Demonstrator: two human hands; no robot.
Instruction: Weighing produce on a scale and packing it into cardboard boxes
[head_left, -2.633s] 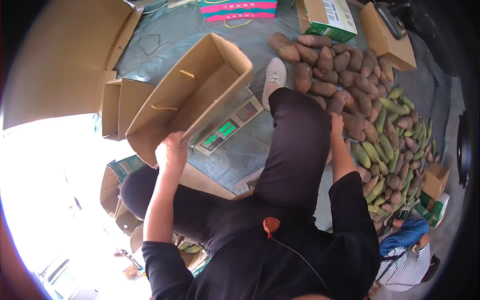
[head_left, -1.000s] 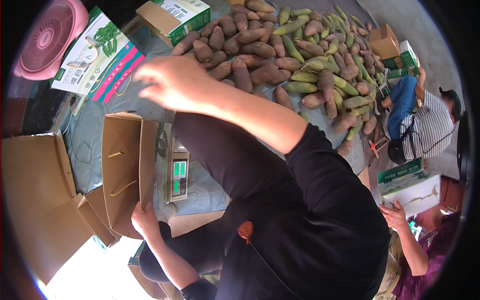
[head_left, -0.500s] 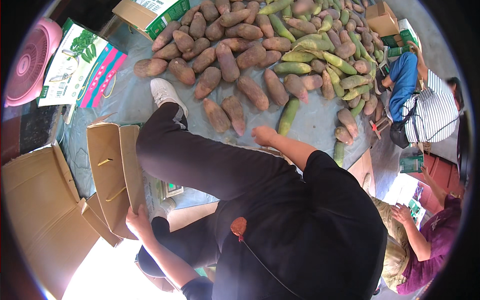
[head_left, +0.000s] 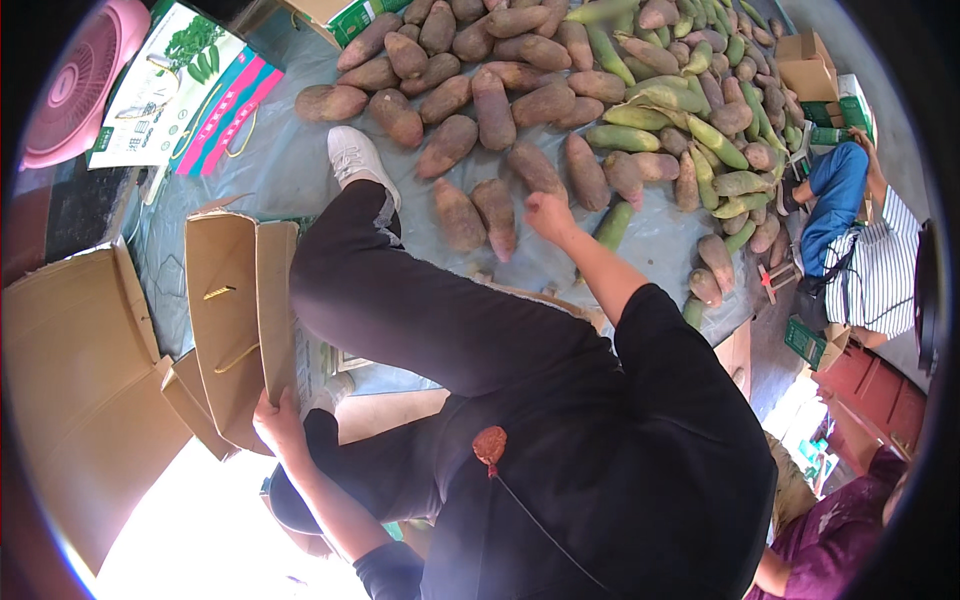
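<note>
My left hand (head_left: pixel 281 428) is closed on the lower edge of an upright open cardboard box (head_left: pixel 225 320) with yellow cord handles. My right hand (head_left: pixel 548 212) reaches over my bent leg to the near edge of a heap. Its fingers are curled against the near end of a reddish-brown oblong vegetable (head_left: pixel 532 166); the hand hides that end. Two similar vegetables lie just left of it, the closer being a reddish one (head_left: pixel 494 218). Under my right wrist lies a long green vegetable (head_left: pixel 613 226), partly covered.
More reddish-brown and green vegetables (head_left: pixel 640 118) spread across grey plastic sheeting (head_left: pixel 290 180). At left are a pink fan (head_left: pixel 85 85), printed carton sides (head_left: pixel 165 95) and flattened cardboard (head_left: pixel 85 400). People sit at right, one in a striped shirt (head_left: pixel 880 265), one in a purple top (head_left: pixel 835 535).
My right hand has moved forward from bare sheeting to the end of a reddish-brown vegetable. My left hand stays on the box. The view has shifted slightly; the person in purple has leaned lower.
</note>
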